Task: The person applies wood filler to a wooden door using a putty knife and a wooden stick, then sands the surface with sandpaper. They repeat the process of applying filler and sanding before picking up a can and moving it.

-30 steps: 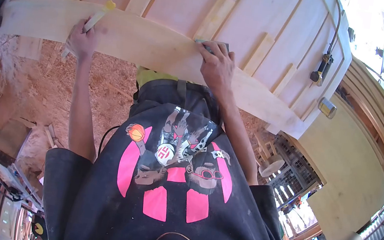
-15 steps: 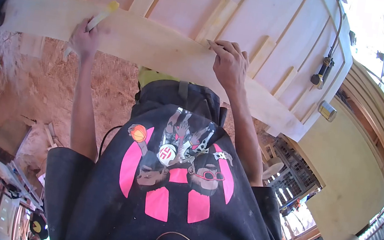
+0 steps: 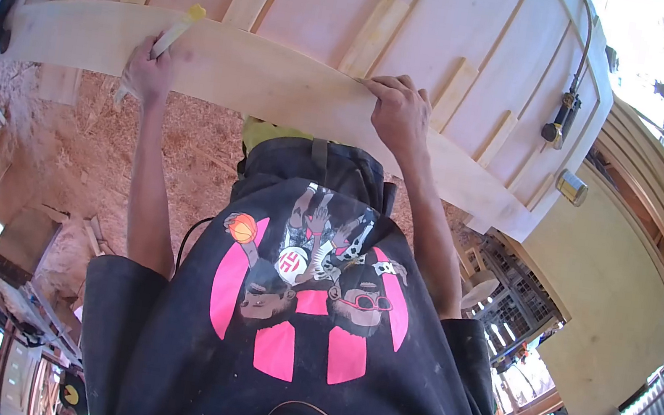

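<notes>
My left hand (image 3: 147, 73) is closed around a pale, flat stick with a yellow tip (image 3: 175, 33), over the near wooden rail of a large panel (image 3: 266, 71). The stick's tip points up and away from me; its lower end shows below my fist. My right hand (image 3: 401, 114) rests on the same rail, with thumb and index finger pinched at its upper edge, beside the foot of a short wooden slat (image 3: 376, 35). Whatever is between those fingertips is too small to make out.
A corded power tool (image 3: 562, 121) lies at the panel's right side, its cable running upward. A tin can (image 3: 571, 188) stands by the panel's right corner. Further right are a wooden board (image 3: 601, 288) and stacked curved planks (image 3: 657, 185). Reddish, shavings-strewn ground (image 3: 197, 138) lies below.
My right fingertips have come down slightly onto the rail's edge, and the small tip seen between them before no longer shows clearly. My left hand stays nearly in place with the stick.
</notes>
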Tool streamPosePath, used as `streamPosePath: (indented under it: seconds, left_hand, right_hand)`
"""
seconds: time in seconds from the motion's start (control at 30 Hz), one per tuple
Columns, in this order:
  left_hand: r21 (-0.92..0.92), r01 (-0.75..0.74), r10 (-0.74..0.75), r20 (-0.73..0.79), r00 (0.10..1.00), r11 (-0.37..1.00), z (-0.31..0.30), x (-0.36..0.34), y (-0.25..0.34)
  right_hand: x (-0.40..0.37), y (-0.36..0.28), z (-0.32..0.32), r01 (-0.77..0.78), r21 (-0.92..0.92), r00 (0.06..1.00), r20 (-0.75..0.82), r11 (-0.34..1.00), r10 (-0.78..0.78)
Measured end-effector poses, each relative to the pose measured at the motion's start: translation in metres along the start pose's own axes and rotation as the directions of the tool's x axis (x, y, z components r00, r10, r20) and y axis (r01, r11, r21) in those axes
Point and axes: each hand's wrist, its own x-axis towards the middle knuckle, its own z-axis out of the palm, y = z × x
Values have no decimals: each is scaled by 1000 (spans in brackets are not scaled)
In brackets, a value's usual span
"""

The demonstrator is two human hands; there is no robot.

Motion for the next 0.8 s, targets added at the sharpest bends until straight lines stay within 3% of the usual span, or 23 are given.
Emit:
streamPosePath:
  seconds: [0.07, 0.13, 0.17, 0.27, 0.33, 0.47, 0.53, 0.63, 0.73, 0.8]
  left_hand:
    - [5, -21, 21, -18, 1000, 1000, -1, 4, 5]
    - [-33, -52, 50, -68, 996, 998, -3, 3, 8]
    - [-29, -51, 50, -61, 997, 998, -5, 3, 8]
    - [15, -26, 26, -8, 1000, 1000, -3, 3, 7]
    - [-66, -71, 66, -78, 995, 995, -1, 4, 7]
    - [-28, -55, 53, -50, 997, 998, -3, 1, 8]
    - [-81, -63, 59, -53, 997, 995, -2, 3, 5]
    - [4, -37, 37, -49, 998, 999, -2, 1, 6]
    - [-28, -47, 45, -54, 998, 999, -3, 0, 7]
    - [-34, -28, 27, -29, 999, 999, -2, -1, 2]
  right_hand:
    - [0, 1, -3, -35, 16, 998, 55, 999, 34]
    - [6, -4, -1, -195, 220, 981, 36, 956, 192]
    - [6, -9, 0, -198, 222, 980, 43, 955, 193]
    - [4, -32, 12, -167, 214, 984, -17, 962, 175]
    - [-1, -43, 25, -127, 99, 983, -119, 987, 138]
    - [-7, -48, 22, -34, 66, 989, -142, 997, 43]
    - [7, -33, 2, -177, 188, 984, 29, 966, 175]
    - [18, -33, -4, -213, 136, 977, 58, 968, 207]
    - [15, -41, 15, -118, 98, 993, 35, 988, 115]
    - [15, -36, 8, -146, 126, 986, 100, 981, 134]
